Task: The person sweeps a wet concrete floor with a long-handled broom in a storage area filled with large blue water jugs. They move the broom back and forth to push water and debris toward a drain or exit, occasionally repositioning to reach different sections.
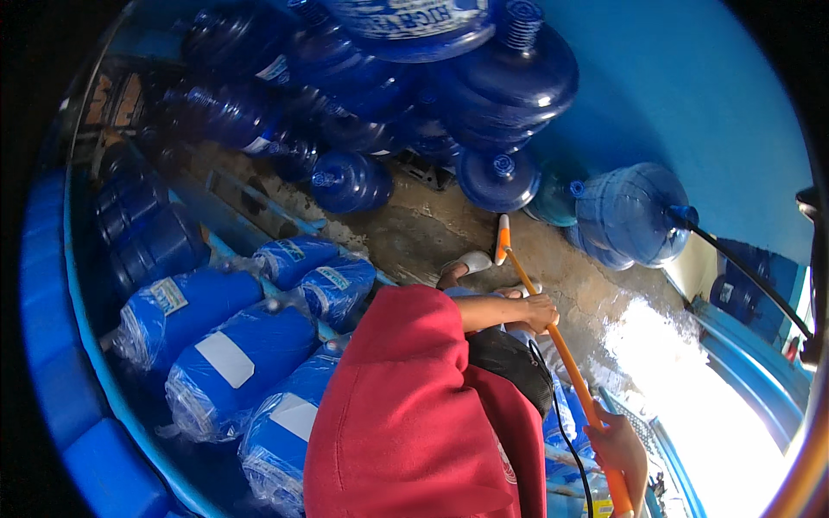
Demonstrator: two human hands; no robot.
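1. Our left hand point(540, 311) was closed around the orange pole point(561, 345) mid-shaft; our right hand point(617, 445) pinched it lower down.
2. The pole slanted toward the wet floor point(432, 229), its white tip point(502, 233) near blue water jugs point(496, 177).
3. We judged it stiff and light, best held two-handed.
4. The pole's lower end was cut off.

Both hands grip a long orange stick point(553, 332) that slants across the wet concrete floor point(414, 233). The left hand point(540, 312) closes around its middle; the right hand point(617, 445) holds it lower down, nearer the body. Beyond the stick's white tip lie stacked dark blue water jugs point(496, 82). Left of the stick, plastic-wrapped blue jugs point(229, 354) lie in rows.
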